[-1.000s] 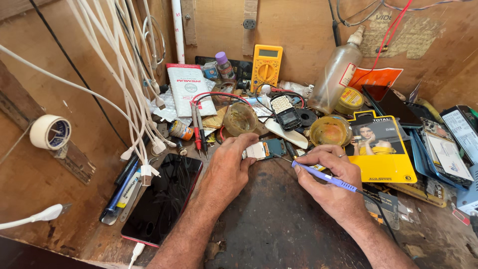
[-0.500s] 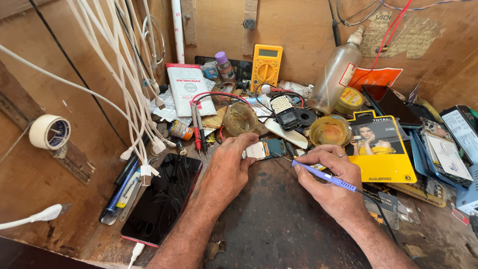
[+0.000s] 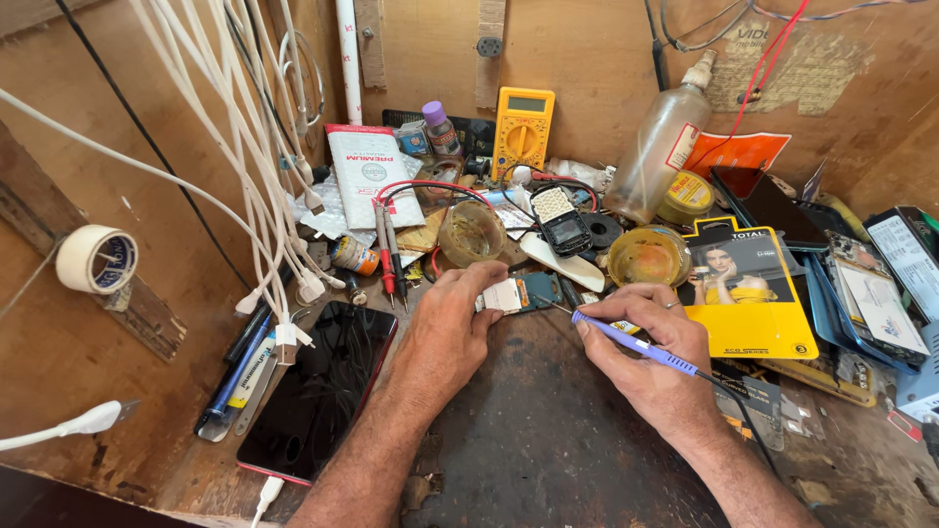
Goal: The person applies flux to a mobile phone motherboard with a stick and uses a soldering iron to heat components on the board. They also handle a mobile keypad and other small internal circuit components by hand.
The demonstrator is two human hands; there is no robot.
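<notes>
My left hand [image 3: 452, 328] pinches the small circuit board [image 3: 518, 293]. My right hand [image 3: 650, 357] grips the soldering iron [image 3: 636, 344], clutter crowding the far edge.

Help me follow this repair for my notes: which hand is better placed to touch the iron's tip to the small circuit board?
Right. The right hand already grips the purple soldering iron, its tip aimed at the circuit board. The left hand is busy pinning that board down.
</notes>
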